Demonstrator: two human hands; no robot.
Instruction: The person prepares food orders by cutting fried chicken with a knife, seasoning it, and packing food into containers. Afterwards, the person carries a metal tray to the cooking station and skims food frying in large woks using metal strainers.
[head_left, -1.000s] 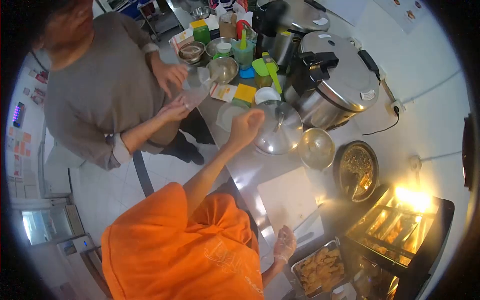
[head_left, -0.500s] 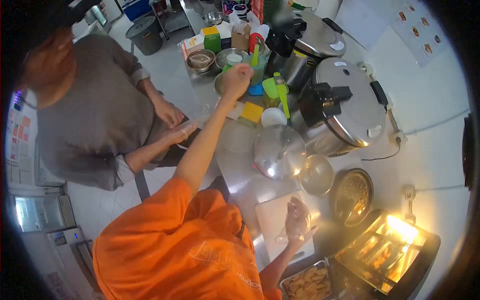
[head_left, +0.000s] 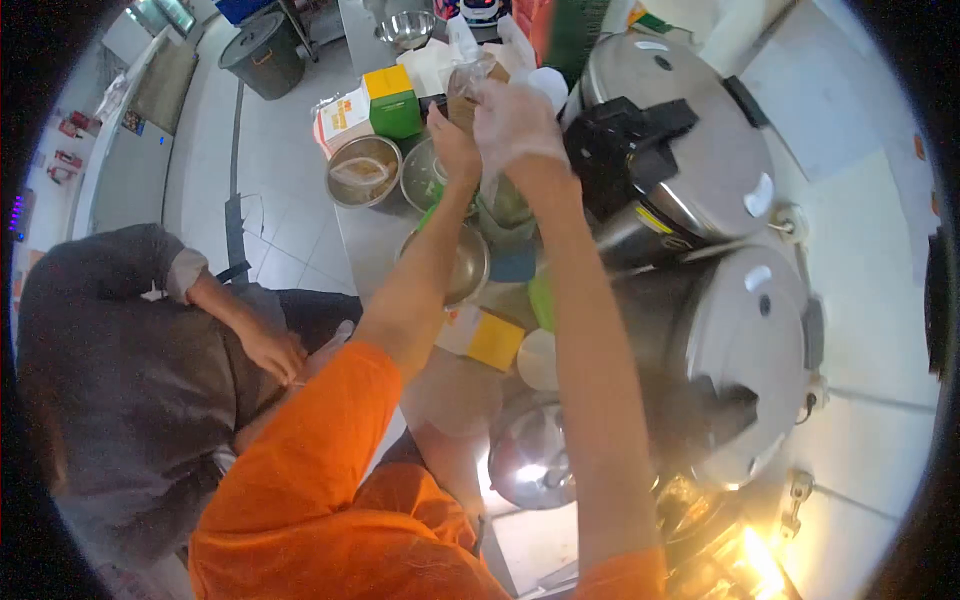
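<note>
Since 0.5 s ago, the right hand (head_left: 517,122), in a clear plastic glove, has left the flat white rectangular cutting board (head_left: 535,545) and come up beside the bare left hand (head_left: 455,150) at the far part of the counter, while the view has swung that way too; I judge that the handling has shifted from the board to the cluster of containers, with the 2 hands now working together. The tan, upright packet with clear plastic about its top (head_left: 463,92) stands on the counter just beyond the left fingertips and is partly covered by the right hand, so it lies at the gap between the 2 hands. The left hand's fingers point up towards it, partly spread, but I cannot tell whether they touch it. The right hand is blurred, and whether its fingers are closed on anything cannot be told. Left of the packet is the green-and-yellow box-shaped carton (head_left: 391,102); nearer the body is the round, shiny metal bowl with brownish contents (head_left: 363,172).
</note>
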